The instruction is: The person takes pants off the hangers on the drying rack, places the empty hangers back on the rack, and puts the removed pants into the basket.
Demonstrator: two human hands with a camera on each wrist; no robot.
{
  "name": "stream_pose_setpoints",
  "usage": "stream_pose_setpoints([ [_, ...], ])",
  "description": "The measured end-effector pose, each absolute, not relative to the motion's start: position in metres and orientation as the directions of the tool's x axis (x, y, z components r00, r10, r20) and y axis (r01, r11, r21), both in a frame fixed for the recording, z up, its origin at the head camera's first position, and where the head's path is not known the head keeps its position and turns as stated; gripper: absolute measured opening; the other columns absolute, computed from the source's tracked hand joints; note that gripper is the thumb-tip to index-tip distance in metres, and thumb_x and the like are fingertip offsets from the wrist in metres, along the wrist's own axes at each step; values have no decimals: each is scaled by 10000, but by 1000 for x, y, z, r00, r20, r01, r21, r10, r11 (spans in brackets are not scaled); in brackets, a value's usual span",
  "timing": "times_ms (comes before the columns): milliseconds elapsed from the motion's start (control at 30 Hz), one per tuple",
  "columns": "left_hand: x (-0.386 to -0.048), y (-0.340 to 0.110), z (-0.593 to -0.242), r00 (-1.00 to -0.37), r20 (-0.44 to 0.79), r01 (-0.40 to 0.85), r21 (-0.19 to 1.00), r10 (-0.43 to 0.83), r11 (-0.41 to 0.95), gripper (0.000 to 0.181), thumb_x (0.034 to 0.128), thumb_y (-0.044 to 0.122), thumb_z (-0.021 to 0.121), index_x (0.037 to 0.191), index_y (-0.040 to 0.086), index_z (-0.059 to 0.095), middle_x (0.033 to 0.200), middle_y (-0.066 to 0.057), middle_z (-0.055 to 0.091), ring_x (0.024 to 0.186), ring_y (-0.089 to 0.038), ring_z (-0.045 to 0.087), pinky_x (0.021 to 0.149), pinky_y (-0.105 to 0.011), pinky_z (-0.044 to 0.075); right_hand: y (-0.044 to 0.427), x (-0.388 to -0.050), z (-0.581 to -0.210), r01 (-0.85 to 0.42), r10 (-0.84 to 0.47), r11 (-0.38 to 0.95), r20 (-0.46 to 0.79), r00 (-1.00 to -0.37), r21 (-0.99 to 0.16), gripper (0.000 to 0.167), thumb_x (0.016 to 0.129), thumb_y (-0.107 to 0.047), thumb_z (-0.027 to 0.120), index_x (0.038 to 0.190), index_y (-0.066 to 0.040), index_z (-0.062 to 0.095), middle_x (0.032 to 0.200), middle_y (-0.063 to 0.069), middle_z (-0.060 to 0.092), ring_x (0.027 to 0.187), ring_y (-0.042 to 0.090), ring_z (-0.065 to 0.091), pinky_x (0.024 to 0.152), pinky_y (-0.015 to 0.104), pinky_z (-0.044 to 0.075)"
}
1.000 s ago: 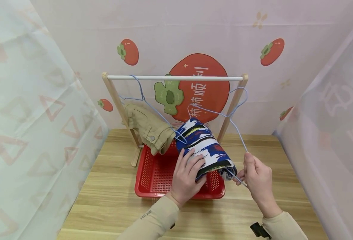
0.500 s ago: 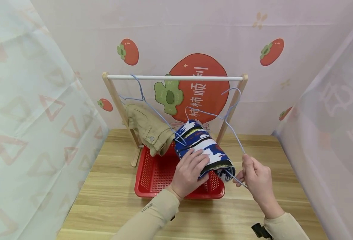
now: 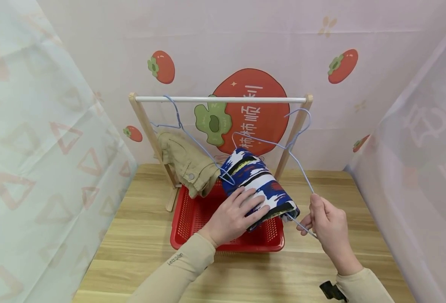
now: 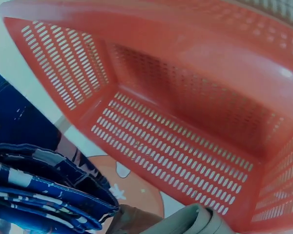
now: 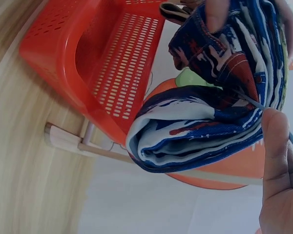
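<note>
Head feed, from my end: two hands at work above the table point(image 3: 132, 240). The left hand point(image 3: 232, 216) lies across the patterned garment point(image 3: 262, 181), fingers over its upper face; on the right-wrist feed I see its thumb on the other side of the cloth layers, so it grips the fold. The right hand point(image 3: 330, 225) pinches the blue hanger point(image 3: 289, 147) by its near corner, thumb and fingers closed around the thin wire.

Garment: blue, white and black with red and yellow patches, folded thick. It sits aslant over the back right of the red basket point(image 3: 177, 235), above the rim. The hanger's lower wire runs out of the near end of the fold to the right hand. Hook points up, below the white bar point(image 3: 223, 100), overlapping the right wooden post point(image 3: 286, 149) in my view; I can't judge whether the two touch.

Left side of the rack: a second hanger point(image 3: 180, 125) hooked over the bar, its near corner overlapping the patterned cloth from where I look. Beside it a khaki garment point(image 3: 189, 164) with a metal button hangs by the left wooden post point(image 3: 143, 115), its lower edge over the basket's back left corner. Behind everything, a pale backdrop point(image 3: 113, 63) with red fruit prints.
</note>
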State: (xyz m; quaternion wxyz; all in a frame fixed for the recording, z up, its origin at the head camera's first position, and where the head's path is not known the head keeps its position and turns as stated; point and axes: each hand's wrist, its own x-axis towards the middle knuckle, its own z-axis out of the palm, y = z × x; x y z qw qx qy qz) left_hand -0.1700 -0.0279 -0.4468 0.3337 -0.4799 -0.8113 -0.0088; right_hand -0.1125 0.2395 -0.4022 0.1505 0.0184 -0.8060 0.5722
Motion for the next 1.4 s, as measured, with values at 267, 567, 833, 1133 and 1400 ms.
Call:
stream_pose_setpoints([
  [267, -170, -35, -456, -446, 551, 781, -147, 705, 608, 832, 804, 368, 869, 1494, 234, 423, 1524, -48, 481, 1446, -307, 417, 1213, -556, 309, 240, -113, -404, -175, 154, 346, 240, -958, -922, 536, 1118, -290, 410, 661, -15, 464, 451, 83, 577, 447, 248, 676, 413, 346, 552],
  [567, -173, -45, -459, -385, 732, 829, 6, 562, 560, 830, 723, 272, 922, 1398, 67, 486, 1401, -96, 586, 1323, -295, 560, 1142, -506, 435, 241, -110, -402, -176, 153, 367, 246, -957, -913, 547, 1112, -303, 430, 639, -30, 454, 463, 74, 603, 430, 220, 665, 388, 325, 532],
  [833, -174, -50, -459, -349, 660, 788, -179, 665, 590, 838, 771, 426, 893, 1416, 139, 440, 1381, -36, 558, 1297, -216, 528, 1052, -431, 459, 245, -107, -401, -199, 133, 384, 267, -954, -902, 540, 1117, -274, 418, 635, -32, 458, 437, 51, 567, 441, 207, 671, 378, 316, 520],
  [1133, -177, -45, -449, -295, 555, 817, -276, 778, 507, 746, 856, 349, 835, 1463, 154, 447, 1414, -29, 554, 1338, -198, 506, 1187, -353, 383, 248, -105, -402, -204, 105, 384, 262, -959, -901, 531, 1122, -253, 397, 637, -46, 458, 465, 47, 611, 437, 209, 668, 350, 300, 448],
  [1400, -185, -39, -452, -372, 604, 770, -224, 705, 598, 644, 887, 315, 804, 1440, 130, 530, 1513, -84, 527, 1443, -276, 447, 1224, -404, 329, 248, -104, -401, -263, 82, 353, 310, -947, -898, 514, 1121, -189, 394, 628, -50, 445, 430, 61, 559, 438, 212, 668, 391, 305, 524],
])
